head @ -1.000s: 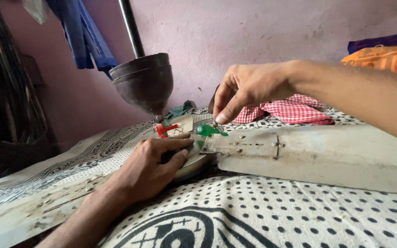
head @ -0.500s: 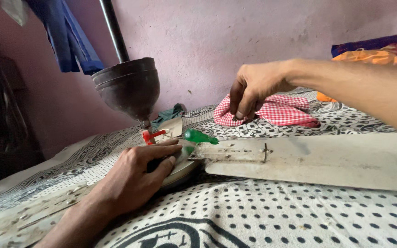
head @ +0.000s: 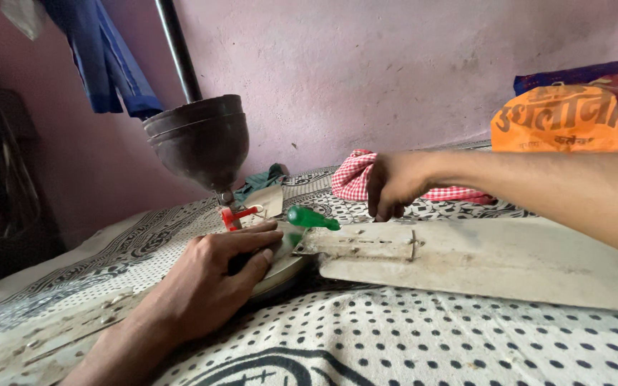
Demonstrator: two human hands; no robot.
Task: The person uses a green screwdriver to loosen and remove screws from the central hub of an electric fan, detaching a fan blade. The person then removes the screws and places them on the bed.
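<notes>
A dismantled ceiling fan lies on a patterned bedsheet [head: 423,336]. My left hand [head: 216,275] presses flat on the fan's motor housing [head: 280,268]. A dirty pale fan blade [head: 495,261] runs off to the right from the housing. A green-handled screwdriver [head: 310,217] rests at the blade's root, untouched. My right hand [head: 393,187] hovers low behind the blade, fingers curled down toward the sheet; whether it pinches something small is not visible. The dark cone-shaped canopy [head: 200,140] on its rod stands above the housing, with a red piece [head: 234,214] beneath.
A red-checked cloth [head: 355,177] lies behind my right hand. An orange plastic bag [head: 563,120] sits at the far right by the pink wall. Blue clothing [head: 105,57] hangs top left. Another blade [head: 44,336] stretches left along the bed.
My right hand left the green screwdriver at the blade root, moved right toward the checked cloth, then dropped low behind the blade. My left hand stayed on the housing.
</notes>
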